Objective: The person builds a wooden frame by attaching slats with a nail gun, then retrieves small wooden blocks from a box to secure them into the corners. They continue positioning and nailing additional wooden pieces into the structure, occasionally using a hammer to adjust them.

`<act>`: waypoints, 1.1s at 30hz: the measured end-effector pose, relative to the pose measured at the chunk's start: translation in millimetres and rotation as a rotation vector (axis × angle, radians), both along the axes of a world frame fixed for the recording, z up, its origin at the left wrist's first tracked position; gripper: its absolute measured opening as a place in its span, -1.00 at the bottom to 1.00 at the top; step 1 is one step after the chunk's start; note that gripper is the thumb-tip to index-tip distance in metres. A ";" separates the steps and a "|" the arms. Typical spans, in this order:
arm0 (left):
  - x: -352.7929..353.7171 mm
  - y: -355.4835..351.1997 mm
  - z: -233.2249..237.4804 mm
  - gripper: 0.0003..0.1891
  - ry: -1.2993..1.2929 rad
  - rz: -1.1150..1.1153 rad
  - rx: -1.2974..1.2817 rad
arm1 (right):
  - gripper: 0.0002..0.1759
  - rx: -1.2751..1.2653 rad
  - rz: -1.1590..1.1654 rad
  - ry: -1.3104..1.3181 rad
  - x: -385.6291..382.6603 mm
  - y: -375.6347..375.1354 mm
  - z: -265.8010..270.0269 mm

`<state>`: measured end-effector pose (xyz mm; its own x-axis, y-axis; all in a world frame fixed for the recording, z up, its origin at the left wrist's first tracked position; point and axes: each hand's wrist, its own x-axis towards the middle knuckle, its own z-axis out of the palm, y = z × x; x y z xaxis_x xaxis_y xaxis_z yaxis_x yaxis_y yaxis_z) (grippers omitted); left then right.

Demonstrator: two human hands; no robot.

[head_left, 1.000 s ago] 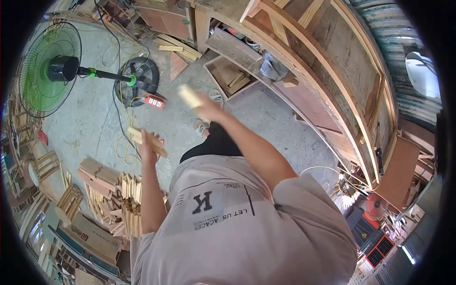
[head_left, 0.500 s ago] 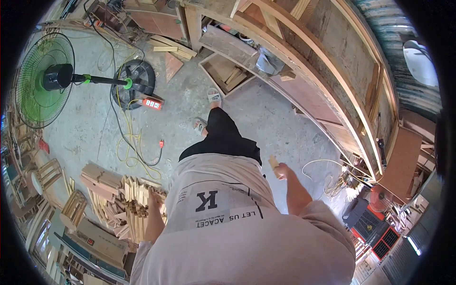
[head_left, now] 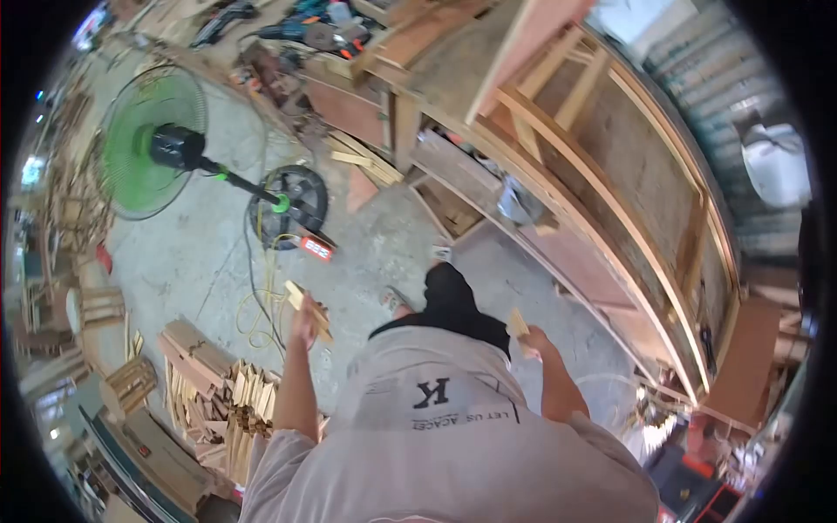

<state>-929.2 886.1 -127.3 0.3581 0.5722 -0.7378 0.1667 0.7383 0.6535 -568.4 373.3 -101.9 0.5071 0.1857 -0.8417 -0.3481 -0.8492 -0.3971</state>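
Note:
My left hand (head_left: 304, 326) is closed round a short light wooden block (head_left: 296, 293), which sticks out past the fingers on both sides. It is held out over the concrete floor, to the left of my black shorts. On the other side, my right hand (head_left: 532, 341) grips a second small wooden piece (head_left: 518, 323) beside my hip. Below my left forearm lies a pile of cut wooden pieces (head_left: 251, 397).
A green standing fan (head_left: 179, 146) rises at the left, with a red power strip (head_left: 316, 248) by its base and a yellow cord (head_left: 250, 322) on the floor. A long wooden workbench (head_left: 558, 218) with a frame on top curves along the right.
My left hand has come up from beside the wood pile and now holds a wooden block forward. My right hand keeps its piece. The view has tilted, showing more of the tool-strewn far bench.

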 end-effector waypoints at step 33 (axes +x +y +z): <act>396.1 -272.6 150.1 -0.45 -0.278 -0.132 -0.097 | -0.36 0.880 0.201 0.189 184.7 121.2 102.5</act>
<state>-533.1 613.6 22.8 0.6199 0.4395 -0.6500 0.0898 0.7833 0.6152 -383.7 494.5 0.7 0.2645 0.8678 -0.4206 -0.3513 -0.3195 -0.8801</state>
